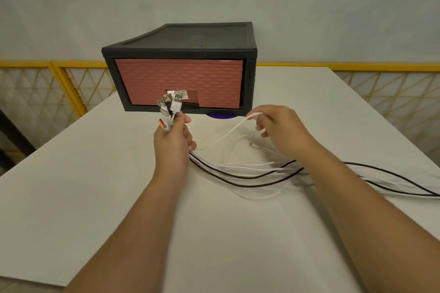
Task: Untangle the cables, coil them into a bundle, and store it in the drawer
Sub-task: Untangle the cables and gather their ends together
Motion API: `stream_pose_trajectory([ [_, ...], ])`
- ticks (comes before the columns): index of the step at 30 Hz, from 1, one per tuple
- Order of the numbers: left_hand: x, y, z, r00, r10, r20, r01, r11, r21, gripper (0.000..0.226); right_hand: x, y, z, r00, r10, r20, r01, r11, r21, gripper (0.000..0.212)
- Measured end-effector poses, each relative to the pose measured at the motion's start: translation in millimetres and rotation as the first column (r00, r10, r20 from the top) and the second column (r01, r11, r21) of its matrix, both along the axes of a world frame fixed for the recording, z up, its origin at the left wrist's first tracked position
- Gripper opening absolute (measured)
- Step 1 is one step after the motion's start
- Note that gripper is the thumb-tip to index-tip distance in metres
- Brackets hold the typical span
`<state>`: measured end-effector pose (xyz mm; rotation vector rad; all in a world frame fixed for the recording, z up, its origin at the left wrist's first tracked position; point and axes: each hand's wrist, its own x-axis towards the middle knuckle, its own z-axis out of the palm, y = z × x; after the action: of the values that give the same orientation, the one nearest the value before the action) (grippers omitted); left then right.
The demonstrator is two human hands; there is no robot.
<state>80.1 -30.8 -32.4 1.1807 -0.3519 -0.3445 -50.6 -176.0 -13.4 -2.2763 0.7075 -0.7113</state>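
Left hand has a fist round the plug ends, cables trailing out toward 4 o'clock over the table. Right hand pinches one white cable at 3 o'clock. Drawer sits closed at 12.

In front of the one drawer box with its one red drawer are two black cables, several white cables I cannot count exactly, and two hands, left hand and right hand.

We see soft, even, rather dim light from overhead; faint shadows lie beneath the cables on the table. Wide-angle distortion bows the table's edges, and fine detail looks slightly soft throughout.
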Motion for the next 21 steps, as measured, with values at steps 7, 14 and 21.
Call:
stream_pose_trajectory([
  [7, -5, 0, -2, 0.993, 0.044, 0.112, -0.055, 0.994, 0.098, 0.029, -39, -9, 23, 0.979, -0.023, 0.200, 0.001, 0.994, 0.108, 0.018],
  [14, -14, 6, -3, 0.982, 0.050, 0.181, -0.072, 0.990, 0.119, 0.028, -95, -31, 38, 0.952, -0.163, 0.260, 0.165, 0.986, 0.013, 0.019],
  [21, -29, 23, 14, 0.980, 0.116, 0.163, -0.122, 0.992, 0.028, 0.030, -179, -53, 49, 0.942, -0.312, 0.122, 0.320, 0.946, -0.050, 0.006],
])
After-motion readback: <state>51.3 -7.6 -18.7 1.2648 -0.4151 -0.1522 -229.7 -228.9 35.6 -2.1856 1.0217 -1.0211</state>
